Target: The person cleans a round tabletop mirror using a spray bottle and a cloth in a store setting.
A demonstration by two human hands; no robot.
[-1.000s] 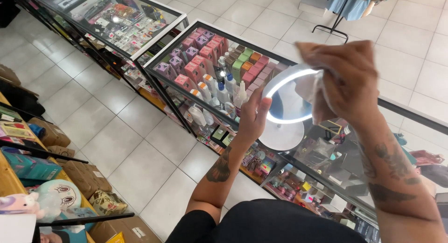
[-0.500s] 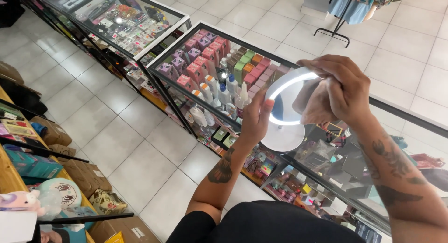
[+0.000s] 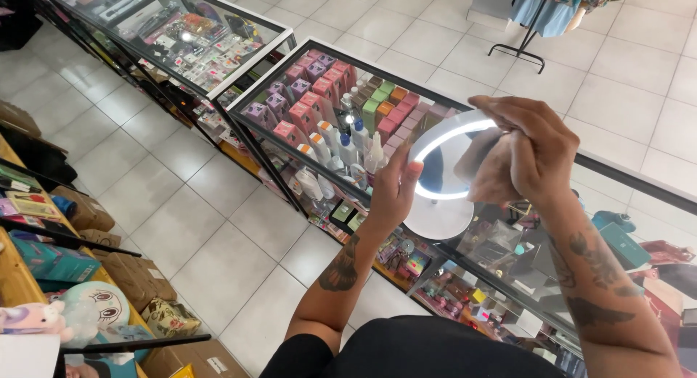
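Note:
A round mirror (image 3: 439, 167) with a glowing white ring light stands on a white round base on top of a glass display case (image 3: 639, 185). My left hand (image 3: 392, 193) grips the mirror's left rim and holds it steady. My right hand (image 3: 526, 149) presses a crumpled pale cloth (image 3: 488, 176) against the right side of the mirror face. Both forearms carry dark tattoos.
Under the glass lie rows of pink, purple and green boxes (image 3: 319, 95) and white bottles (image 3: 341, 149). A second glass case (image 3: 181, 37) stands further left. Wooden shelves with toys (image 3: 65, 305) are at the lower left. A clothes rack (image 3: 541, 15) stands on the tiled floor.
My right hand with the cloth has slid down and across the mirror face. My left hand stays on the rim. The view has shifted slightly.

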